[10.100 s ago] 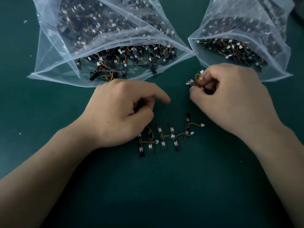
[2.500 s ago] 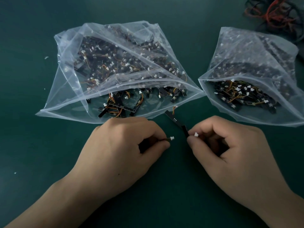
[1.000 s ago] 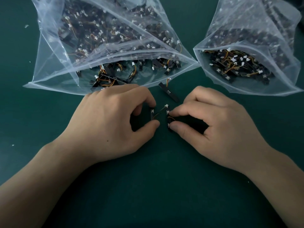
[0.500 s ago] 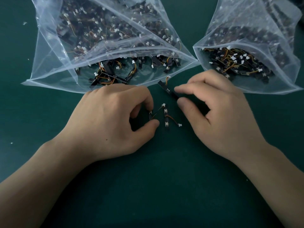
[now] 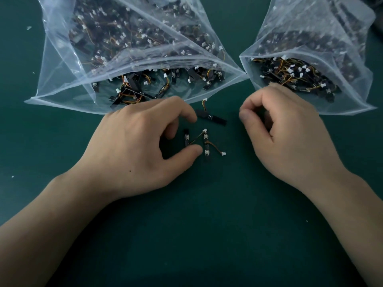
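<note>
**Q:** Surface?
**A:** Dark green mat (image 5: 186, 235). The clear left bag (image 5: 62, 59) and right bag (image 5: 310, 27), both full of wired boards, lie at its far side.
**Q:** Work piece?
**A:** Three linked push-button boards (image 5: 205, 135) lie between my hands, long axes running away from me. The free white plug (image 5: 223, 153) points right. My left hand (image 5: 134, 146) curls beside them with the thumb touching; I cannot tell whether it grips. My right hand (image 5: 290, 137) is curled and visibly empty.

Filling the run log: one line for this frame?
left hand: thumb at linked boards | right hand: curled, nothing seen held, by right bag | loose board: on mat
</note>
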Demonstrator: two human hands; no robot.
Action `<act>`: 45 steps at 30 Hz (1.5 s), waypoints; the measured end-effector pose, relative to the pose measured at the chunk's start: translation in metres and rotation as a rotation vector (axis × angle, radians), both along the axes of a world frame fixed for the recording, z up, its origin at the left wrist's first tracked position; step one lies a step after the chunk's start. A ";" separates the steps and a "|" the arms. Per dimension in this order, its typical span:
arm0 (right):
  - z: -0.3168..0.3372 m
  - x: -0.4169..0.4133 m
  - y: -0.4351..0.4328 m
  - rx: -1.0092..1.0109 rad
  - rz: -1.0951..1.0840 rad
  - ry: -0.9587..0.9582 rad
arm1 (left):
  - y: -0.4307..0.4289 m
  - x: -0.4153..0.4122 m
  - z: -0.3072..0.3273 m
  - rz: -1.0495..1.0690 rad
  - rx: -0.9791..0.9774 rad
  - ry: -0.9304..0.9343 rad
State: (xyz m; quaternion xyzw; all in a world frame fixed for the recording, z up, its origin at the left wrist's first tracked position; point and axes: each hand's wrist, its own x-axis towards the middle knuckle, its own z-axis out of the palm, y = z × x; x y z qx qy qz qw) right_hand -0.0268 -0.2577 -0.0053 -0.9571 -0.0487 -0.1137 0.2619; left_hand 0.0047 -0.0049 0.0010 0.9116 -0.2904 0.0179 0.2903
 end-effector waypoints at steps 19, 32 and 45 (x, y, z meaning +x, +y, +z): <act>0.003 0.002 -0.011 -0.027 0.149 0.020 | -0.007 -0.004 -0.004 -0.052 0.111 -0.007; 0.001 0.000 -0.014 -0.014 0.133 -0.009 | -0.007 -0.004 -0.004 -0.027 0.101 0.005; 0.011 -0.005 -0.024 0.046 0.226 0.002 | -0.006 -0.004 -0.003 -0.021 0.103 0.012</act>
